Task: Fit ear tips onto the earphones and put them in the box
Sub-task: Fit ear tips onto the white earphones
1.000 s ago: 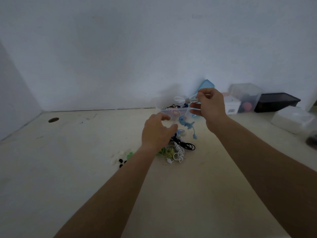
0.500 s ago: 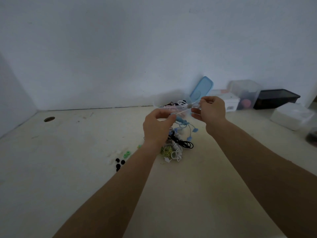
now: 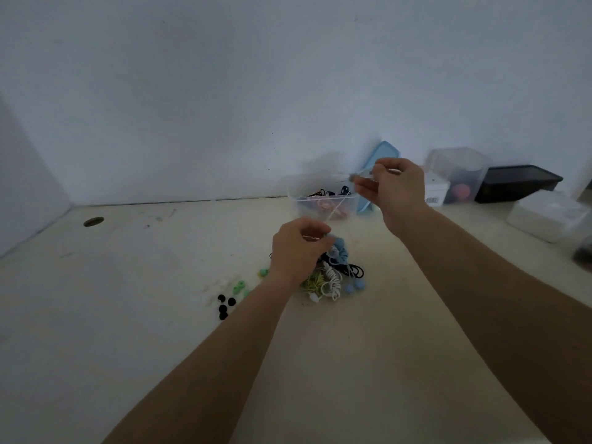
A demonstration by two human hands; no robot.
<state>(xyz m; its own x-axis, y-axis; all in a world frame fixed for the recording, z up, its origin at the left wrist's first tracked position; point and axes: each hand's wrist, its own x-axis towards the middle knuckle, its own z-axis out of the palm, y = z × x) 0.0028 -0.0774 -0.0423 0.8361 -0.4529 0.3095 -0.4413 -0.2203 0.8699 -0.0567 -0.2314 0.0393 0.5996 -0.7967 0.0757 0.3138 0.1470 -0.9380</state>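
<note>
Currently, above the table (image 3: 128, 315) and in front of the box (image 3: 320, 203), the right hand (image 3: 397, 187) and left hand (image 3: 298, 248) hold one white cable (image 3: 334, 213).
The clear box stands near the wall with coloured earphones inside; a blue lid (image 3: 381, 155) leans behind it. The right hand, raised beside the box rim, pinches the cable's upper end. The left hand, lower, curls its fingers round the other end, over the earphone pile (image 3: 333, 277). Black tips (image 3: 224, 306) and green tips (image 3: 238, 286) lie left of the pile.

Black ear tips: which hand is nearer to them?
Left. The left hand, over the earphone pile, is just right of and beyond the black ear tips; the right hand is farther back, raised by the clear box, pinching the white earphones.
</note>
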